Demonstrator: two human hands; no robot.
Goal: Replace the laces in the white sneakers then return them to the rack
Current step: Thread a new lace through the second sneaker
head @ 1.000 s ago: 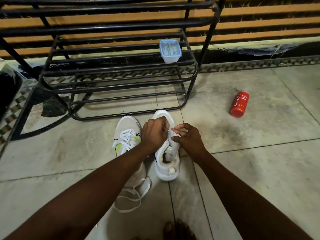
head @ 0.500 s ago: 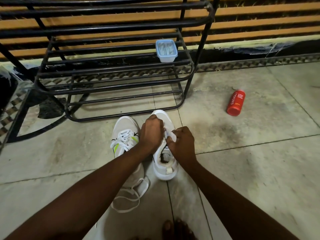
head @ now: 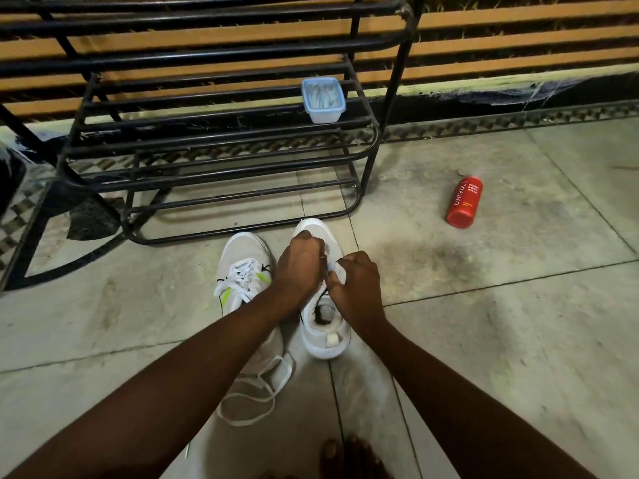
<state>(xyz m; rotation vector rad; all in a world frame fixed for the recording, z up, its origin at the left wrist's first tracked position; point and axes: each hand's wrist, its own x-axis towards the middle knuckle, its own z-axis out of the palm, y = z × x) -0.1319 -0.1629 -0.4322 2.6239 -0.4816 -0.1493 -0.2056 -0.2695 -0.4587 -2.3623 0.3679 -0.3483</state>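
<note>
**A:** Head view: both sneakers are on the floor just in front of the rack (head: 221, 174), toes toward it. The laced sneaker (head: 242, 271) is nearer the rack's middle, and the open sneaker (head: 325, 337) lines up with its right end.

**B:** Hands?

**A:** Left hand (head: 301, 267) is curled tight over the open sneaker's forefoot, right hand (head: 356, 285) curled at the tongue. Both look pinched on the lace (head: 326, 258), though most of it is hidden under the knuckles.

**B:** I'd run the lace flat with no twist and even up both ends before the next eyelet pair. Pin the shoe down so it can't skid toward the rack. Copy the crossing on the laced one.

**A:** Noted. Loose lace ends (head: 256, 402) trail off the laced sneaker on the side away from the rack, so tie them before shelving. There's a tub (head: 323, 100) on a rack shelf and a red bottle (head: 463, 202) on the floor off the rack's right end — neither is in the way.
</note>
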